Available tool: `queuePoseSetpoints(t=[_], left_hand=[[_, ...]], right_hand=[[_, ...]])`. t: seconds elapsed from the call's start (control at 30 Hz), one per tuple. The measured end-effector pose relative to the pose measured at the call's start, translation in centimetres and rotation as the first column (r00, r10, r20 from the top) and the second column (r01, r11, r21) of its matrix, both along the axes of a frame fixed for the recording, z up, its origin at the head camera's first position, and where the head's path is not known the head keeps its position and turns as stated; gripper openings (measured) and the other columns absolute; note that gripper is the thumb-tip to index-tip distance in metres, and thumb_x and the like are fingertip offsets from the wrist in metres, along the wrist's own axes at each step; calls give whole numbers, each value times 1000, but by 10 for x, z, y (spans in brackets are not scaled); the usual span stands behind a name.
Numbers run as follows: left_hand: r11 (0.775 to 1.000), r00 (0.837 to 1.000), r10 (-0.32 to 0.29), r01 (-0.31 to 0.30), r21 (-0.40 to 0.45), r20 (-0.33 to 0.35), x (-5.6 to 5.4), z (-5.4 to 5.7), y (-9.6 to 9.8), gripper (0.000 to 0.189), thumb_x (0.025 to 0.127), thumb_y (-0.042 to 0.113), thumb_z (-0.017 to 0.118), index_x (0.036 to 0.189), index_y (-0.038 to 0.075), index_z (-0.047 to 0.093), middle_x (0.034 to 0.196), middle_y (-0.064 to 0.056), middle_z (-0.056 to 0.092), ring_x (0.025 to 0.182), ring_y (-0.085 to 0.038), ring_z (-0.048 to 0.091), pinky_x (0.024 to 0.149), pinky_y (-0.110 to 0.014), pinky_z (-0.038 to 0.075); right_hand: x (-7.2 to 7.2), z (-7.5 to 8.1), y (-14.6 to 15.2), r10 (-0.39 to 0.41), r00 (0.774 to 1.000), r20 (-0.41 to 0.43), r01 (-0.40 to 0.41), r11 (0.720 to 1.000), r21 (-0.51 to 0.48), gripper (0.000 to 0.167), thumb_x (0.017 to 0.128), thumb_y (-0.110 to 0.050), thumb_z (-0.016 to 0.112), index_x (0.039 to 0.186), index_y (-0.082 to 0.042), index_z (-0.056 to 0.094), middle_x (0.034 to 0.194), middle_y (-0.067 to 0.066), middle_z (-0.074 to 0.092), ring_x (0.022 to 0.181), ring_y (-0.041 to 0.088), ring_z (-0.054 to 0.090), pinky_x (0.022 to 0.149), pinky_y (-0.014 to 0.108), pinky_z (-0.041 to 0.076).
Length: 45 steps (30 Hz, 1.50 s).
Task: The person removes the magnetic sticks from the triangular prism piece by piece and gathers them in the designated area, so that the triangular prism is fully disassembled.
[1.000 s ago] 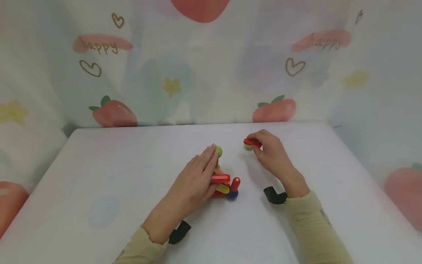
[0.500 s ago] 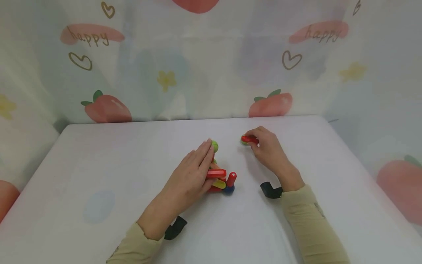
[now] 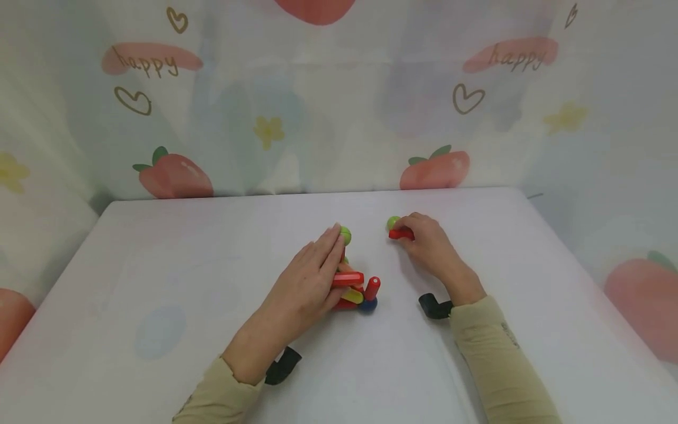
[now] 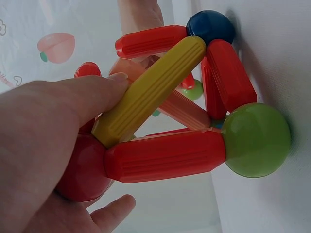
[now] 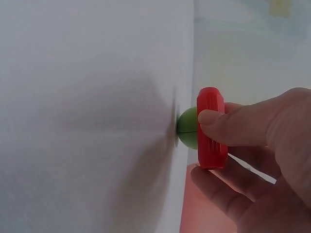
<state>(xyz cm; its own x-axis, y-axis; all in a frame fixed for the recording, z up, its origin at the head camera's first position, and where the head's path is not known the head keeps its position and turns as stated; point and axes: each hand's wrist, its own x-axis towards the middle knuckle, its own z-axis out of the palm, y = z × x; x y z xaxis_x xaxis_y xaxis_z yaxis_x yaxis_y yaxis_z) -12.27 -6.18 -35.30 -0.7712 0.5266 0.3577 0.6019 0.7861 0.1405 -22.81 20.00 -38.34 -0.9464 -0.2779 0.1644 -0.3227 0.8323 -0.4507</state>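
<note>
My left hand (image 3: 304, 285) holds a structure of magnetic rods and balls standing on the table. In the left wrist view, its thumb presses the yellow rod (image 4: 150, 92) above a red ball (image 4: 85, 170). Red rods (image 4: 167, 155) join that ball to a green ball (image 4: 257, 140) and lead to a blue ball (image 4: 210, 26); an orange rod (image 4: 187, 109) shows behind. Farther right, my right hand (image 3: 431, 244) pinches a red magnetic rod (image 5: 211, 128) between thumb and fingers. Just behind this rod a loose green ball (image 3: 393, 222) sits on the table, partly covered by it in the right wrist view.
The white table (image 3: 212, 259) ends at a patterned cloth backdrop (image 3: 339, 106). Black curved pieces (image 3: 435, 306) sit at both wrists. One red rod (image 3: 373, 287) sticks up from the structure's near right corner, on the side facing the right hand.
My right hand has brought the red rod from over the green ball to its near side, uncovering more of the ball. The left hand keeps its place on the structure; the head view shifted slightly.
</note>
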Motion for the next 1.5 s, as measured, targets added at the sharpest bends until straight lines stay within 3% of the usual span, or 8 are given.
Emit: queuePoseSetpoints(t=[0.33,0.8,0.97,1.17,1.5], left_hand=[[1000,1000,-6,6,2,-20,1,1,1,85,85,28,80,151,-2,35,161,-15,31,148,-26,34,116,-42,38],[1000,1000,14,-14,-28,-3,0,2,2,86,85,28,79,152,-1,33,161,-14,31,149,-26,33,116,-41,37],[1000,1000,8,-8,-20,-13,-1,2,1,87,84,28,80,151,-2,35,160,-15,32,148,-26,34,116,-41,38],[1000,1000,1,-1,-11,-17,0,0,-1,84,84,27,80,150,-2,36,159,-16,34,147,-26,36,115,-41,39],[1000,1000,2,-2,-6,-20,-1,-1,-1,84,85,26,80,151,-3,36,159,-16,34,147,-26,36,115,-41,40]], right_hand=[[0,-1,1,-40,993,109,38,999,17,29,92,1,64,121,-2,66,116,16,64,109,32,58,99,49,52],[1,3,6,-62,985,162,63,998,3,29,93,6,56,120,-1,64,118,19,62,110,34,57,99,51,51],[0,9,11,-63,985,160,62,998,12,28,92,6,56,118,0,65,116,20,64,107,36,57,97,51,51],[-2,5,12,-75,980,187,72,997,22,26,91,6,55,115,2,65,110,20,66,99,33,57,95,49,51],[-2,5,12,-121,985,123,121,993,12,25,93,4,52,116,2,63,114,23,65,102,36,59,95,51,51]])
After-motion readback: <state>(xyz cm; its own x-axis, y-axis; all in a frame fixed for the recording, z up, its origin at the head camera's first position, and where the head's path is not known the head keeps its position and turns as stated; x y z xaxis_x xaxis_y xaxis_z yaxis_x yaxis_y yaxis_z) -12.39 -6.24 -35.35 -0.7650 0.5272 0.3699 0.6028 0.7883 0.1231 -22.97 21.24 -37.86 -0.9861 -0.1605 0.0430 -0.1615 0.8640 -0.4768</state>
